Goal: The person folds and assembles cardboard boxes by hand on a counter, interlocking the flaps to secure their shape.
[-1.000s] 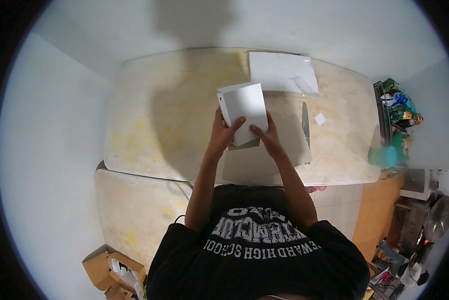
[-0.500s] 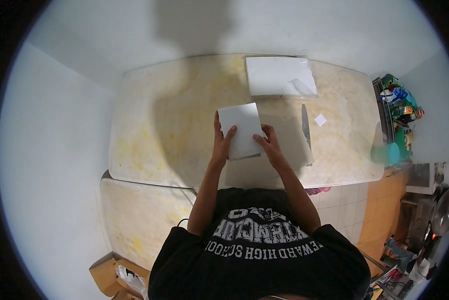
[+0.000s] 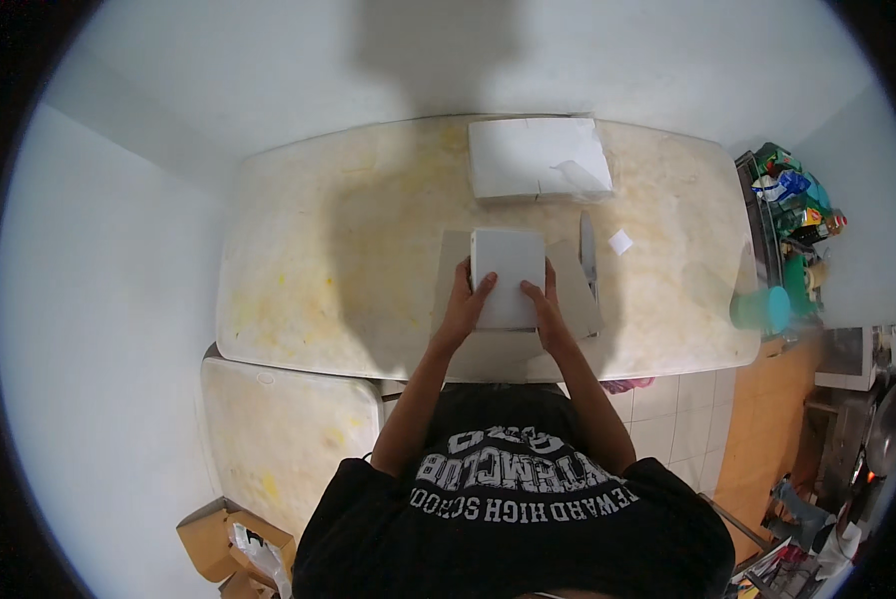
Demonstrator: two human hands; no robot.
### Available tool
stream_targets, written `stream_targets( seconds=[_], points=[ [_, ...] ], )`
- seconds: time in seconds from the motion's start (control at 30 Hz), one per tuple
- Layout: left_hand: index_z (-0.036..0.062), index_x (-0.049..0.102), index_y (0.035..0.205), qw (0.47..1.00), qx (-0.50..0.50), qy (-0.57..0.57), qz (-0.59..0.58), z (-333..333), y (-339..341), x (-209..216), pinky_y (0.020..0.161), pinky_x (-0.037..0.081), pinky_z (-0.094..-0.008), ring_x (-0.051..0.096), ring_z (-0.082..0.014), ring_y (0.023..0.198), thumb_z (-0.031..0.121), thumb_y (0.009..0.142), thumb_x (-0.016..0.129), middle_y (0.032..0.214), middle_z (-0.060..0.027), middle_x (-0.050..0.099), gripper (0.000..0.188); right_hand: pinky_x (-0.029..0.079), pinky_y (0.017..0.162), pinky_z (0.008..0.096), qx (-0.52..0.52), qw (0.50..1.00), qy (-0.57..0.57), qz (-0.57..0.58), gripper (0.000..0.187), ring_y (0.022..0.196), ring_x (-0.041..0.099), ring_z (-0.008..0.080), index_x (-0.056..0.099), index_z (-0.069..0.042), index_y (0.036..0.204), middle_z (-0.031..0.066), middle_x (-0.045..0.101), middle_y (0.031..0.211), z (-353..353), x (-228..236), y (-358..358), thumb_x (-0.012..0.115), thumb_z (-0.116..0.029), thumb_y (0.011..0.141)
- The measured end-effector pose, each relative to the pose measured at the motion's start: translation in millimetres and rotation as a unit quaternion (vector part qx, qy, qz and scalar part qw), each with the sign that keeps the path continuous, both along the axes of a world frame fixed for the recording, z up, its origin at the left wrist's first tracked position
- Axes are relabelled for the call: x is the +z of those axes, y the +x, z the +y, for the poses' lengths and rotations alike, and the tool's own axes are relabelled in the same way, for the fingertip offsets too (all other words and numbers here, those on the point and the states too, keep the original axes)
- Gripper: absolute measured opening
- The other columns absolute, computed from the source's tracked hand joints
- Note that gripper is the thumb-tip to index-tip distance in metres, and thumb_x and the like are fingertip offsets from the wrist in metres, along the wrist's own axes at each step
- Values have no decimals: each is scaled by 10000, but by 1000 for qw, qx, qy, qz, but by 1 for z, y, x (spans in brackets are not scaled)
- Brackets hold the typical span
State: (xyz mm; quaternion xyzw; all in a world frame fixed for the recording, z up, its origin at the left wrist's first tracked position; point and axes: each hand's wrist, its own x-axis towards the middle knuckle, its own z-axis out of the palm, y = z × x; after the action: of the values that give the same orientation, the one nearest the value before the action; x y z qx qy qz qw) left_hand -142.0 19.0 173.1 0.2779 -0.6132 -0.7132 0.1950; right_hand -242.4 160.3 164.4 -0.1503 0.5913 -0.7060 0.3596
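Between my two hands is a small white box-like block (image 3: 509, 268), its long sides gripped left and right. My left hand (image 3: 468, 297) wraps its left edge, with the thumb lying on the top face. On the opposite edge, my right hand (image 3: 546, 301) holds it the same way, thumb on top. Whether it is a box or a stack of sheets I cannot tell. Beneath it lies a flat greyish board or sheet (image 3: 573, 304) on the table. Just right of that sits a long knife (image 3: 588, 245), its blade pointing away from me.
A larger white box (image 3: 538, 155) with clear plastic on it rests at the table's (image 3: 278, 240) far edge. Right of the knife is a small white square (image 3: 620, 242). A teal cup (image 3: 773, 310) stands by the right edge, near a rack of bottles and packets (image 3: 797, 200).
The white block has shifted right and slightly nearer to me in both hands, and its tilt has straightened. More of the greyish board shows around it. The view has moved slightly.
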Motion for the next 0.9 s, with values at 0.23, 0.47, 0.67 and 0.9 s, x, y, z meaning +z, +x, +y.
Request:
stream_targets(
  seconds=[0.23,0.47,0.67,0.9],
  points=[
    [-37,294,1464,990,-80,-83,-76,35,5,-28,1037,412,-402,519,-321,1220,359,939,648,1369,-239,482,746,276,1132,407,-41,998,-15,-49,837,1347,362,293,136,-83,1547,173,336,1474,33,-31,-3,609,-322,900],
    [1,234,1478,986,63,62,-139,24,101,-24,982,445,-464,545,-388,1124,467,928,642,1284,-288,496,828,352,1061,485,100,988,52,-107,921,1293,420,316,126,-141,1556,209,378,1441,13,-14,49,662,-377,844],
    [62,288,1522,981,55,108,-155,6,274,-19,934,497,-434,473,-382,1286,522,902,625,1429,-204,448,842,415,993,564,262,955,95,-99,1042,1285,436,366,48,-220,1558,219,401,1423,-28,-27,163,744,-315,789],
    [54,440,1434,927,312,98,-183,9,508,-46,884,508,-386,564,-308,1165,460,825,741,1352,-214,517,791,481,972,533,427,874,112,-204,1123,1263,457,384,-35,-236,1519,211,340,1439,-99,-68,363,797,-223,765]
  ],
)
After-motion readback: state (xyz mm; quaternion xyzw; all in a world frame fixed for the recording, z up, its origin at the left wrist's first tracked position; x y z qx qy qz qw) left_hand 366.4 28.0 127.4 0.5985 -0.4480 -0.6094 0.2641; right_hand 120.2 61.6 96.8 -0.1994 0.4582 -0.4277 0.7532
